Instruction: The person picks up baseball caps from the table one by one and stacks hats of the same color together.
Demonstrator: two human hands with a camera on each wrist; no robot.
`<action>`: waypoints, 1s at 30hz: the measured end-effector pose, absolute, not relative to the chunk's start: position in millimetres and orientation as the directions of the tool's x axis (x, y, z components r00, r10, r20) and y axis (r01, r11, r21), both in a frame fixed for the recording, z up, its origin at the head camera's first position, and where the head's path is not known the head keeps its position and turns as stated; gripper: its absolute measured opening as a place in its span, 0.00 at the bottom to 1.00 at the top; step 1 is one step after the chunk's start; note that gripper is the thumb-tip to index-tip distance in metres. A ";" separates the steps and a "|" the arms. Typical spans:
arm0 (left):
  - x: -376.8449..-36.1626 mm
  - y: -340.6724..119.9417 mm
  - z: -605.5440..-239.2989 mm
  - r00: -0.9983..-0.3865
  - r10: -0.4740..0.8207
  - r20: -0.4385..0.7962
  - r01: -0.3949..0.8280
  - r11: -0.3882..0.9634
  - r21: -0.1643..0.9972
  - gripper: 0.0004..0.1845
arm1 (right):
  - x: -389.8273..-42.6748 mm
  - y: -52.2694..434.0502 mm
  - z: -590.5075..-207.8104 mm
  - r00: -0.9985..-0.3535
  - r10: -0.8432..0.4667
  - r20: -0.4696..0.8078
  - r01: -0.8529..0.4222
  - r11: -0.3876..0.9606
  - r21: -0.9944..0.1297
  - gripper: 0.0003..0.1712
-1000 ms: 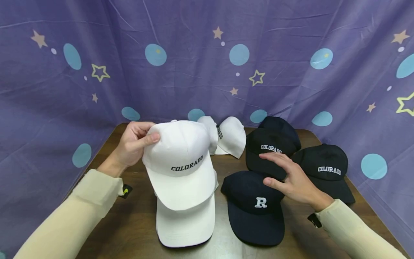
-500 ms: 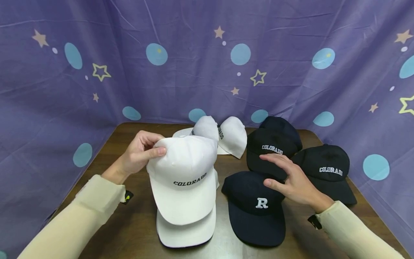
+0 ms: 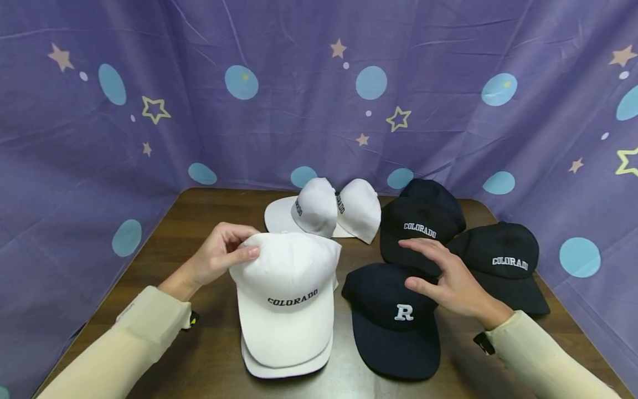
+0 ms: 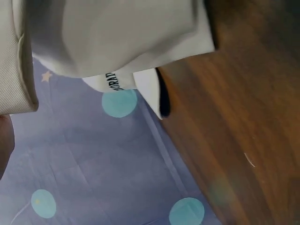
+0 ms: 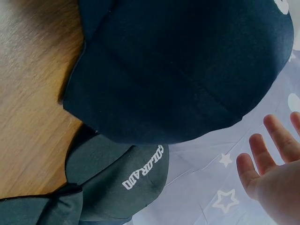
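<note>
My left hand [image 3: 219, 257] pinches the crown of a white baseball cap [image 3: 286, 332], thumb on the outside and fingers mostly hidden behind it. The cap bears black COLORADO lettering, and its brim overlaps that of another white cap [image 3: 289, 373] beneath. Large and close, the cap's side [image 4: 117, 37] fills the top of the left wrist view. My right hand [image 3: 453, 282] holds nothing; its fingers extend over a navy cap [image 3: 394, 349] with a white R. In the right wrist view the fingers of my right hand [image 5: 281, 173] are spread beside the navy cap [image 5: 178, 79].
Two white COLORADO caps, one grey-white [image 3: 316, 210] and one behind it [image 3: 361, 210], lie at the back of the wooden table [image 3: 199, 216]. A black COLORADO cap [image 3: 406, 244] overlaps a dark cap [image 3: 433, 197]; another black cap [image 3: 503, 249] sits right. A purple curtain [image 3: 299, 138] hangs behind.
My left hand has lowered the white cap toward the viewer onto the other white cap, so less of the lower brim shows and the grey-white cap behind is uncovered. My right hand stays put.
</note>
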State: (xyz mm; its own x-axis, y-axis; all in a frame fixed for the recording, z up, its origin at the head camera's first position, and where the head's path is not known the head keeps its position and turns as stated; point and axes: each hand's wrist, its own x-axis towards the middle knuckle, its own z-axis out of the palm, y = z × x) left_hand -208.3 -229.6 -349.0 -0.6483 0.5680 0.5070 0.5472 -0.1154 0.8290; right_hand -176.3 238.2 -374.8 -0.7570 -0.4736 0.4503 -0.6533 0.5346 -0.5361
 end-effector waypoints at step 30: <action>-205.9 -239.2 -378.4 -0.677 0.548 0.491 0.695 0.258 0.671 0.15 | -180.6 235.3 -378.6 -0.758 -0.482 0.439 -0.652 0.544 -0.527 0.43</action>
State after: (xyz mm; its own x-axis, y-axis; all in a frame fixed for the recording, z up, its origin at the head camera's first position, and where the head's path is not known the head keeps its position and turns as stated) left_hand -205.9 -239.2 -378.4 -0.6774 0.5475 0.4913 0.6952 0.2582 0.6708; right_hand -180.6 235.3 -378.6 -0.7577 -0.4825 0.4394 -0.6524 0.5442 -0.5275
